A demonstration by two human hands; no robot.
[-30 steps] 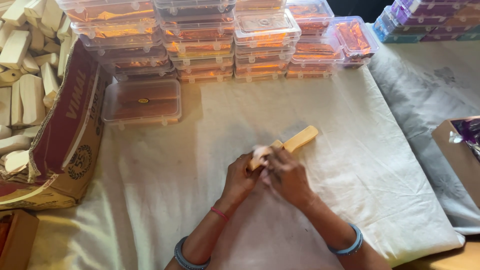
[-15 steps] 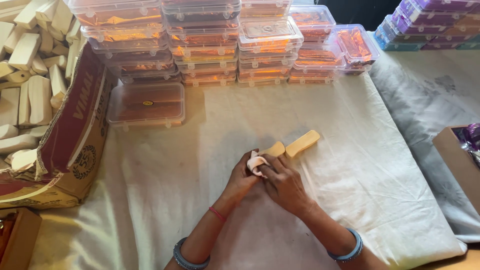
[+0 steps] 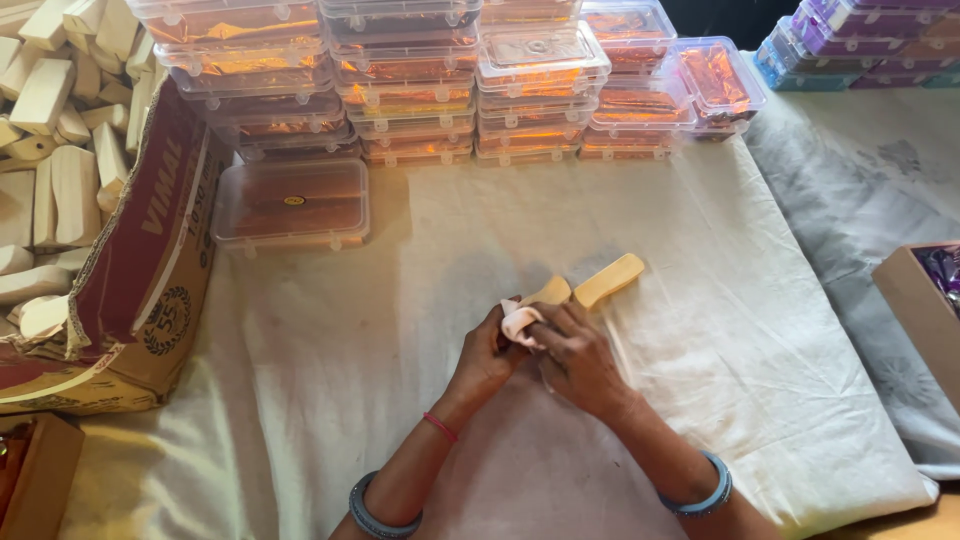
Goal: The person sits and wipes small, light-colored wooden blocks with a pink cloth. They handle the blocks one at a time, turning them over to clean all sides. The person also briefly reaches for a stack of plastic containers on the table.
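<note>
Your left hand (image 3: 487,357) and right hand (image 3: 572,355) | fingers still pinching pink cloth (image 3: 518,322) on wooden block (image 3: 545,293) | second block (image 3: 608,279) unmoved.

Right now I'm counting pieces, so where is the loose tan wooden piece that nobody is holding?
In the head view, the loose wooden piece lies on the white cloth at centre, just up-right of both hands, beside the piece they hold.

Probably packing workshop: stacked clear boxes (image 3: 420,90), carton (image 3: 120,280).
</note>
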